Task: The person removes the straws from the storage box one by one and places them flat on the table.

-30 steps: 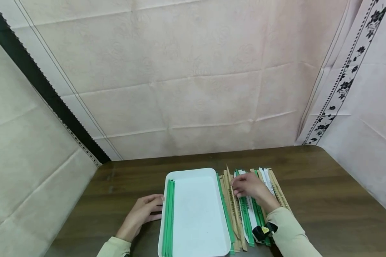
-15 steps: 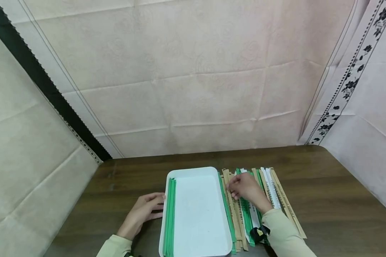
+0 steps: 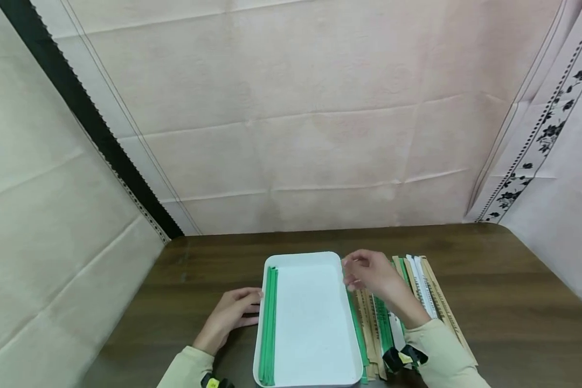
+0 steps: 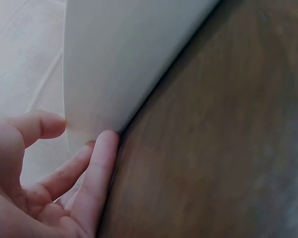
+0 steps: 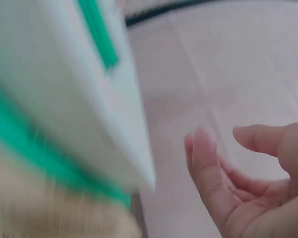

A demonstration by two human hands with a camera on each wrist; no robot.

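Observation:
A white tray [image 3: 303, 258] lies on the dark wooden table [image 3: 504, 312], with a couple of green paper sleeves [image 3: 270, 323] along its left inner wall. To its right lies a pile of brown, green and white sleeves [image 3: 417, 293]. My left hand [image 3: 244, 310] rests against the tray's left outer wall; in the left wrist view the thumb touches the tray [image 4: 119, 59] near its rim and the fingers [image 4: 99, 163] lie along its base. My right hand [image 3: 351, 275] hovers above the pile by the tray's far right corner. In the right wrist view it [image 5: 238, 183] is empty, fingers relaxed.
Pale cloth walls [image 3: 296, 118] close the table in at the back, left and right. Bare wood [image 3: 199, 269] shows left of the tray and at the right beyond the pile. A green sleeve [image 5: 35, 153] lies against the tray's right outer wall.
My right hand has lifted off the sleeve pile and moved left toward the tray's far right corner. My left hand stays at the tray's left wall. The head view has shifted slightly.

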